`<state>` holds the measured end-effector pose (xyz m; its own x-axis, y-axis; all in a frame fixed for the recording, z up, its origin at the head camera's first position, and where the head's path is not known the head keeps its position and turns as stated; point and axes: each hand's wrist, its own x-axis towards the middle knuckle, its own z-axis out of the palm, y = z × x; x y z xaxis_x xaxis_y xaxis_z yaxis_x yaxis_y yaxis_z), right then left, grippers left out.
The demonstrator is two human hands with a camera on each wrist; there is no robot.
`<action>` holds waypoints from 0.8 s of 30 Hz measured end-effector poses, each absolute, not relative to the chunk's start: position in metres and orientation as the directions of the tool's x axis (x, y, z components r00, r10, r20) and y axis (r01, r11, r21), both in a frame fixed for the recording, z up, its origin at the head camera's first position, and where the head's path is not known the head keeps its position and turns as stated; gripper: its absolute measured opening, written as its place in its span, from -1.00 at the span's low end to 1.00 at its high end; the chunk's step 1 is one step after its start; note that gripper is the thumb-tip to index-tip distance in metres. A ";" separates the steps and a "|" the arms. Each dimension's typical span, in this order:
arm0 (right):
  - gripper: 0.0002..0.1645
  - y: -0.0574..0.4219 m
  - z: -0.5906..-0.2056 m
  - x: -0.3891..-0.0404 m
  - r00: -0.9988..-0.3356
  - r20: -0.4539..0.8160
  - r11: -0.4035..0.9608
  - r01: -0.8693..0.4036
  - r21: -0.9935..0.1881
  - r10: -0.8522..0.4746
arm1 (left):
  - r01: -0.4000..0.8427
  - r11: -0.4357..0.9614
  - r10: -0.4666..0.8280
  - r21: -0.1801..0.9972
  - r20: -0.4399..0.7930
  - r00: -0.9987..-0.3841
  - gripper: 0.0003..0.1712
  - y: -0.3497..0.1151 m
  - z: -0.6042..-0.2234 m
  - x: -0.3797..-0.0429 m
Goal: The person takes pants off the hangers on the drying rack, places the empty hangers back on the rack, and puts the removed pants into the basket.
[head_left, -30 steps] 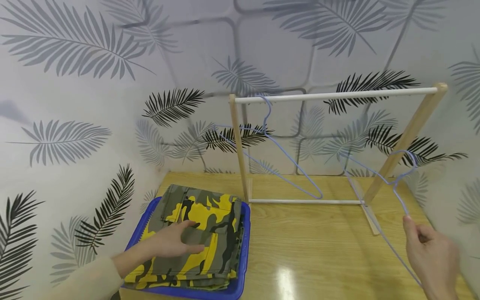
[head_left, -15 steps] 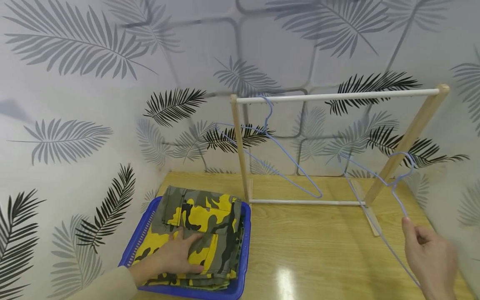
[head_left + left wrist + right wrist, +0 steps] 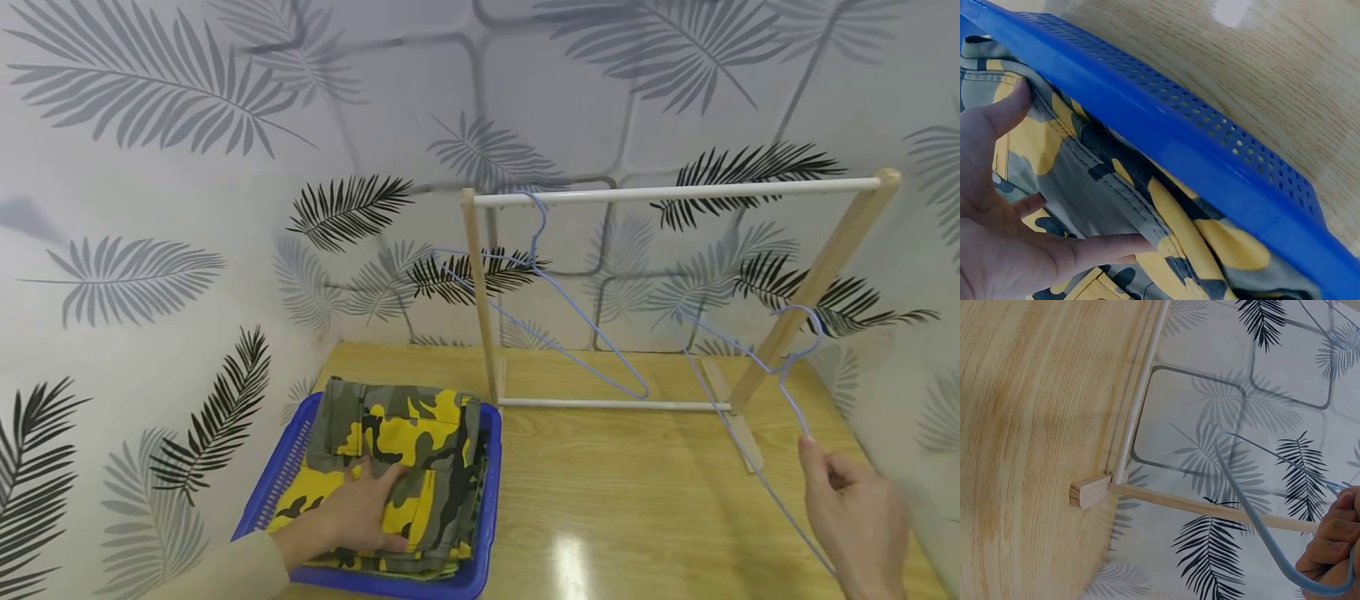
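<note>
My left hand (image 3: 363, 510) rests with spread fingers on a folded camouflage garment (image 3: 416, 435) in yellow, grey and black. The garment lies in a blue plastic basket (image 3: 491, 508). In the left wrist view, the thumb and fingers (image 3: 1107, 249) of this hand lie against the stitched cloth beside the basket's rim. On the right, my right hand (image 3: 858, 521) grips a light-blue wire hanger (image 3: 1258, 525) by one of its sides. The hanger is raised in front of the rack's right leg, its hook pointing up. Part of its lower wire is hidden behind the hand.
A small wooden rack (image 3: 813, 279) with a white top rail (image 3: 675, 192) stands at the back of the wooden table (image 3: 622, 500). Another blue hanger (image 3: 575, 308) hangs near the rail's left end. A leaf-patterned wall (image 3: 180, 333) encloses the back and sides.
My left hand has come down onto the garment and moved slightly right; the cloth's lower-left edge has shifted inward, uncovering more basket rim. The right hand with the hanger has drifted slightly left.
</note>
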<state>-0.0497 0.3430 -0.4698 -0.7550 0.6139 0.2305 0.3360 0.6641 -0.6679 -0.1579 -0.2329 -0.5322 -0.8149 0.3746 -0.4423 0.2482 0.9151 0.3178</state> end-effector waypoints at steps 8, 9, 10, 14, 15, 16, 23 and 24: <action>-0.31 0.345 -0.471 -0.049 -0.766 0.201 0.666 0.359 -0.653 0.610 | 0.188 0.935 0.312 0.300 -0.447 -0.838 0.22 -0.215 -0.499 -0.142; -0.31 0.344 -0.470 -0.049 -0.767 0.205 0.669 0.355 -0.653 0.608 | 0.189 0.936 0.312 0.298 -0.449 -0.837 0.22 -0.215 -0.499 -0.142; -0.31 0.344 -0.470 -0.049 -0.770 0.205 0.672 0.354 -0.651 0.604 | 0.186 0.938 0.307 0.293 -0.454 -0.837 0.22 -0.215 -0.498 -0.142; -0.30 0.341 -0.471 -0.050 -0.774 0.228 0.681 0.327 -0.655 0.591 | 0.204 0.940 0.315 0.274 -0.462 -0.829 0.17 -0.216 -0.489 -0.141; -0.30 0.341 -0.471 -0.050 -0.773 0.237 0.681 0.316 -0.661 0.589 | 0.210 0.939 0.320 0.273 -0.464 -0.826 0.15 -0.216 -0.487 -0.141; -0.30 0.341 -0.471 -0.050 -0.772 0.239 0.680 0.313 -0.663 0.589 | 0.219 0.937 0.328 0.274 -0.463 -0.824 0.12 -0.217 -0.485 -0.141; -0.33 0.343 -0.470 -0.049 -0.761 0.230 0.664 0.326 -0.673 0.607 | 0.321 0.914 0.395 0.248 -0.362 -0.844 0.07 -0.209 -0.465 -0.147; -0.32 0.344 -0.470 -0.048 -0.761 0.227 0.662 0.327 -0.675 0.608 | 0.340 0.908 0.408 0.245 -0.329 -0.852 0.06 -0.207 -0.462 -0.149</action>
